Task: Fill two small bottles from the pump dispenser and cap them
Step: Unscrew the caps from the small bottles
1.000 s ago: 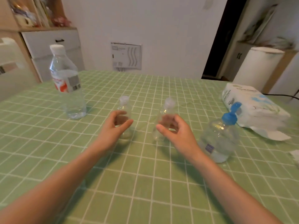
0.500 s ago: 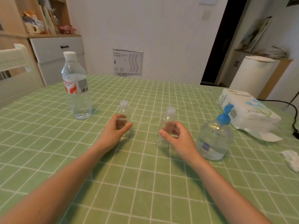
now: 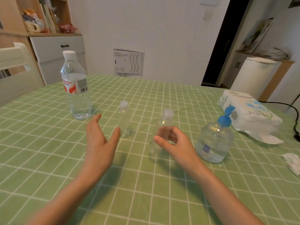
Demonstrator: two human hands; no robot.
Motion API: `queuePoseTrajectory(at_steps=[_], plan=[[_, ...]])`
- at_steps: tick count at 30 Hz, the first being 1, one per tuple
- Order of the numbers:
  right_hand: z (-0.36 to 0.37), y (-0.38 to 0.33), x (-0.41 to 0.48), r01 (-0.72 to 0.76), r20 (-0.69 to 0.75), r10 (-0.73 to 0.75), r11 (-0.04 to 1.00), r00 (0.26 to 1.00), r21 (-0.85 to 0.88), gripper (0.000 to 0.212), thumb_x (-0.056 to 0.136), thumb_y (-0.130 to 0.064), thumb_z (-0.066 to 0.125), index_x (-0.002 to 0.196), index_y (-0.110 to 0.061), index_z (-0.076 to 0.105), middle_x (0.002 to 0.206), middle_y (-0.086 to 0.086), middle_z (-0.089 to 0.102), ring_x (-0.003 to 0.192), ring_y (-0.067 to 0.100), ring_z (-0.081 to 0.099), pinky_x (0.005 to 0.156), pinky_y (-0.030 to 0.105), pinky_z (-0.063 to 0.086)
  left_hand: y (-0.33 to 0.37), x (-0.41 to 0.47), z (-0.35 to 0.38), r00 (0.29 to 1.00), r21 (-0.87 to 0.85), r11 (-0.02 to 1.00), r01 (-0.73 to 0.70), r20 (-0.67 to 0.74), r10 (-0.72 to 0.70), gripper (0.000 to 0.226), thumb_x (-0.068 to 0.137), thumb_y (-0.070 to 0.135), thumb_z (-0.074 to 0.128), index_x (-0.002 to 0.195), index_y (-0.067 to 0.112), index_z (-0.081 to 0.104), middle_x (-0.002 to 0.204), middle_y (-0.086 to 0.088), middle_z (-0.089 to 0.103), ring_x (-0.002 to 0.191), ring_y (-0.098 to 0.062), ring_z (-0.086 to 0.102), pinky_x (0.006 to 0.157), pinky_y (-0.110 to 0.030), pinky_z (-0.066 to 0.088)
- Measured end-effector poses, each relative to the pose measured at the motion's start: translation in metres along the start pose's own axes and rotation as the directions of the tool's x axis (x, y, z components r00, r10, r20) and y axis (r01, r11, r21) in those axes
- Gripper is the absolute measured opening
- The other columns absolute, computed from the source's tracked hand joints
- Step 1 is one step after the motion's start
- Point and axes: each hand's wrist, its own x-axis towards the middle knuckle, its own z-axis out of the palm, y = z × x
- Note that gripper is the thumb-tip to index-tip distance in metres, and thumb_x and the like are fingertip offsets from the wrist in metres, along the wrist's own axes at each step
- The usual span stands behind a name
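Note:
Two small clear bottles with pale caps are on the green checked tablecloth (image 3: pixel 146 192). The left small bottle (image 3: pixel 124 119) stands upright by itself, and my left hand (image 3: pixel 99 143) hovers just left of it with fingers straight, not touching. The right small bottle (image 3: pixel 165 120) leans to the right, and my right hand (image 3: pixel 178 146) curls round its middle, thumb in front and fingers behind. The pump dispenser (image 3: pixel 214 140), clear and round with a blue pump, stands just right of my right hand.
A tall capped water bottle (image 3: pixel 76 88) stands at the back left. A pack of paper tissues (image 3: pixel 248 112) lies at the right, with a black cable (image 3: pixel 292 111) behind it and a crumpled tissue (image 3: pixel 292 161) near the right edge. A white chair (image 3: pixel 14 70) is at the left.
My left hand has let go of the left small bottle and spread open beside it. My right hand still holds the right bottle, which now leans. The camera view has tilted up.

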Motion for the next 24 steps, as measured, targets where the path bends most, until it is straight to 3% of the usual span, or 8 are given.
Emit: queuePoseTrajectory(at_steps=[2, 4, 7, 10, 14, 18, 21, 24], plan=[[0.005, -0.006, -0.007, 0.015, 0.029, -0.017, 0.999, 0.999, 0.050, 0.047, 0.066, -0.047, 0.071, 0.105, -0.024, 0.061, 0.101, -0.009, 0.067, 0.094, 0.000, 0.063, 0.078, 0.010, 0.048, 0.013, -0.019, -0.002, 0.994, -0.078, 0.993, -0.087, 0.055, 0.091, 0.064, 0.086, 0.041, 0.054, 0.140, 0.018, 0.028, 0.141, 0.008, 0.034, 0.128, -0.003, 0.033, 0.106, -0.026, 0.026], [0.011, -0.010, -0.012, 0.033, 0.048, -0.039, 0.992, 0.998, 0.118, 0.044, 0.062, -0.044, 0.071, 0.100, -0.022, 0.063, 0.088, -0.011, 0.067, 0.083, -0.002, 0.064, 0.074, 0.011, 0.048, 0.027, -0.033, 0.004, 0.960, -0.162, 0.980, -0.115, 0.234, 0.151, 0.065, 0.082, 0.045, 0.058, 0.137, 0.024, 0.031, 0.137, 0.017, 0.037, 0.123, 0.009, 0.035, 0.103, -0.014, 0.027], [0.021, -0.010, -0.017, 0.050, 0.048, -0.060, 0.979, 0.997, 0.196, 0.035, 0.065, -0.037, 0.073, 0.097, -0.026, 0.066, 0.076, -0.017, 0.069, 0.075, -0.005, 0.063, 0.070, 0.010, 0.047, 0.039, -0.040, 0.022, 0.879, -0.218, 0.968, -0.127, 0.428, 0.211, 0.065, 0.077, 0.028, 0.069, 0.133, 0.026, 0.034, 0.130, 0.016, 0.047, 0.120, 0.011, 0.041, 0.098, -0.006, 0.033], [0.020, -0.009, -0.019, 0.027, 0.045, -0.035, 0.987, 0.998, 0.159, 0.037, 0.066, -0.043, 0.071, 0.101, -0.030, 0.065, 0.079, -0.019, 0.070, 0.078, -0.005, 0.063, 0.073, 0.012, 0.048, 0.041, -0.032, 0.034, 0.872, -0.257, 0.962, -0.089, 0.448, 0.200, 0.051, 0.078, 0.011, 0.068, 0.120, 0.025, 0.041, 0.111, 0.013, 0.060, 0.098, 0.007, 0.058, 0.085, -0.014, 0.048], [0.001, -0.010, -0.012, -0.003, -0.031, 0.004, 1.000, 0.999, 0.030, 0.056, 0.059, -0.067, 0.061, 0.097, -0.026, 0.063, 0.084, 0.002, 0.066, 0.077, 0.010, 0.060, 0.074, 0.031, 0.053, 0.029, -0.024, 0.037, 0.851, -0.107, 0.973, -0.207, 0.470, 0.233, 0.038, 0.077, 0.028, 0.065, 0.110, 0.027, 0.045, 0.093, 0.015, 0.058, 0.074, -0.002, 0.059, 0.068, -0.026, 0.051], [-0.015, -0.015, 0.002, 0.034, -0.045, -0.035, 0.999, 0.998, -0.022, 0.045, 0.064, -0.063, 0.060, 0.087, -0.024, 0.063, 0.058, -0.009, 0.051, 0.057, 0.010, 0.047, 0.059, 0.028, 0.043, 0.019, -0.022, 0.037, 0.816, 0.007, 0.958, -0.288, 0.525, 0.242, 0.037, 0.074, 0.041, 0.061, 0.105, 0.034, 0.043, 0.077, 0.013, 0.053, 0.063, -0.003, 0.054, 0.063, -0.036, 0.051], [-0.017, -0.012, 0.007, 0.064, 0.005, -0.064, 0.996, 0.998, -0.058, 0.039, 0.070, -0.057, 0.060, 0.080, -0.019, 0.062, 0.052, -0.012, 0.042, 0.052, 0.009, 0.038, 0.052, 0.023, 0.035, 0.016, -0.019, 0.038, 0.815, -0.001, 0.956, -0.295, 0.522, 0.252, 0.036, 0.071, 0.054, 0.056, 0.098, 0.034, 0.044, 0.063, 0.010, 0.049, 0.054, -0.004, 0.050, 0.056, -0.033, 0.049], [-0.016, -0.007, 0.006, 0.112, 0.069, -0.106, 0.990, 0.992, -0.088, 0.039, 0.077, -0.054, 0.057, 0.082, -0.015, 0.062, 0.058, -0.007, 0.044, 0.057, 0.012, 0.040, 0.056, 0.027, 0.037, 0.013, -0.017, 0.035, 0.812, -0.021, 0.957, -0.289, 0.524, 0.257, 0.037, 0.070, 0.059, 0.058, 0.092, 0.031, 0.049, 0.052, 0.009, 0.046, 0.048, -0.005, 0.046, 0.051, -0.025, 0.043]])
